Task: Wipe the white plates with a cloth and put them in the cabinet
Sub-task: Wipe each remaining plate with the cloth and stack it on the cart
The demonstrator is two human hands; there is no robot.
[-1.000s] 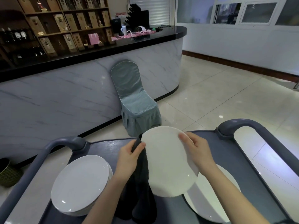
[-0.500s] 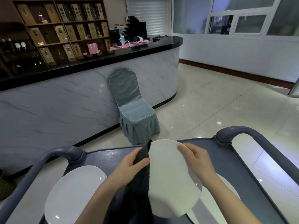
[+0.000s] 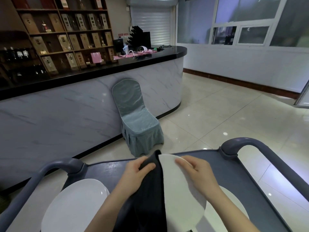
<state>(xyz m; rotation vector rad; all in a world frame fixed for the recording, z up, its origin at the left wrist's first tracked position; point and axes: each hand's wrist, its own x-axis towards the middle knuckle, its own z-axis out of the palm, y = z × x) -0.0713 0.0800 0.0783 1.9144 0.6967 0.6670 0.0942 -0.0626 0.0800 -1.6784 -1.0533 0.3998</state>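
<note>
Head view: left hand [image 3: 138, 172] grips the dark cloth [image 3: 149, 198] at the white plate's [image 3: 181, 200] ten o'clock edge; right hand [image 3: 196, 172] clasps its rim at one o'clock

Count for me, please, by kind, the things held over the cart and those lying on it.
Held white plate: 1
Plates or piles lying on the cart: 2, left one and right one
Dark cloth: 1
Total: 4
</note>
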